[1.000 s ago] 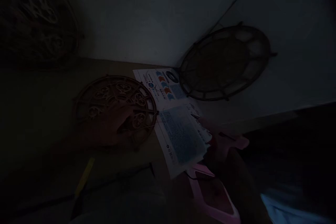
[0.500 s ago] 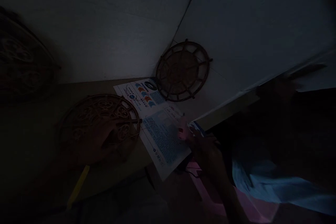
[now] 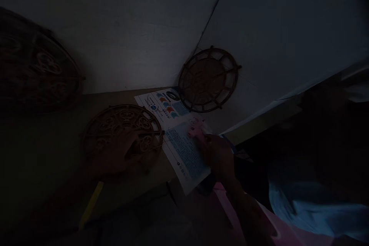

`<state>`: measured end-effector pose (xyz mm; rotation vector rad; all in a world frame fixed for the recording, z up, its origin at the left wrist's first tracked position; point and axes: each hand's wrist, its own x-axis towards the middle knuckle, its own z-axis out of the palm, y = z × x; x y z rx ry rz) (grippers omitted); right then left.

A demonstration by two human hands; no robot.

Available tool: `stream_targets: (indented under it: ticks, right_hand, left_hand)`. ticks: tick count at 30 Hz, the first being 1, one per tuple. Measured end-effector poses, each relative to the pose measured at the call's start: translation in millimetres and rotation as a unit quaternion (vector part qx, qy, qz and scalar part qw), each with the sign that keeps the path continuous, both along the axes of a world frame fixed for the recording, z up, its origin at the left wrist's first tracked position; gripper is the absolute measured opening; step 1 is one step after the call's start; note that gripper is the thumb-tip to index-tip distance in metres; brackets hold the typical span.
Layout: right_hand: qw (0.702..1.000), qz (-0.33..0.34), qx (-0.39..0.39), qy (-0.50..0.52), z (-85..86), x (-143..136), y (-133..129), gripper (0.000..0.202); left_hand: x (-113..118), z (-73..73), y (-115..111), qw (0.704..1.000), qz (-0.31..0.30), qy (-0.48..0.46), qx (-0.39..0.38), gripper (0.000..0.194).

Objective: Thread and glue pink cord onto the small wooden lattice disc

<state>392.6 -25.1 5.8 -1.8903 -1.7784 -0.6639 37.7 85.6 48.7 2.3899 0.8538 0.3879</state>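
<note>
The scene is very dark. My left hand (image 3: 117,152) lies over a round brown openwork piece (image 3: 127,116) with looped ornaments, on the table; its fingers curl at the piece's lower part, and what they grip is hard to see. My right hand (image 3: 220,157) is closed around a pink tool (image 3: 197,128) shaped like a small gun, held above a printed sheet (image 3: 184,142). A second round brown frame (image 3: 209,78) leans against the wall behind the sheet.
A larger round ornamented piece (image 3: 46,65) stands at the left by the pale wall (image 3: 129,38). A yellow stick (image 3: 91,203) is near the table's front edge. Light blue cloth (image 3: 311,215) and something pink (image 3: 227,207) show at the lower right.
The view has shifted, so most things sit farther right. My right hand has brought the pink tool up and left over the sheet. My left hand remains on the round piece.
</note>
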Motion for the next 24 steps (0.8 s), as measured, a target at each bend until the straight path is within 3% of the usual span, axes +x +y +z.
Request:
stream_targets:
  ticks: [2,6,10,13,24]
  right_hand:
    - [0.999,0.009,0.044,0.027,11.2,-4.1,-5.1,0.037]
    - [0.991,0.086,0.075,0.075,29.9,-39.7,-4.2,0.01]
    - [0.963,0.255,0.008,0.083,25.2,-100.3,5.5,0.014]
    - [0.944,0.313,-0.026,0.099,14.7,-128.5,8.1,0.021]
    - [0.939,0.338,-0.067,0.018,6.8,-120.9,8.0,0.027]
  left_hand:
    - [0.1,0.0,-0.3,1.0,-0.001,0.014,-0.008,0.048]
    - [0.3,0.8,0.0,1.0,-0.013,0.026,0.005,0.044]
    - [1.2,1.0,-0.4,1.0,-0.02,0.02,0.011,0.031]
    - [2.5,-0.7,-1.1,0.999,-0.026,0.004,0.018,0.02]
    - [6.3,-4.2,-4.0,1.0,-0.005,-0.003,0.008,0.019]
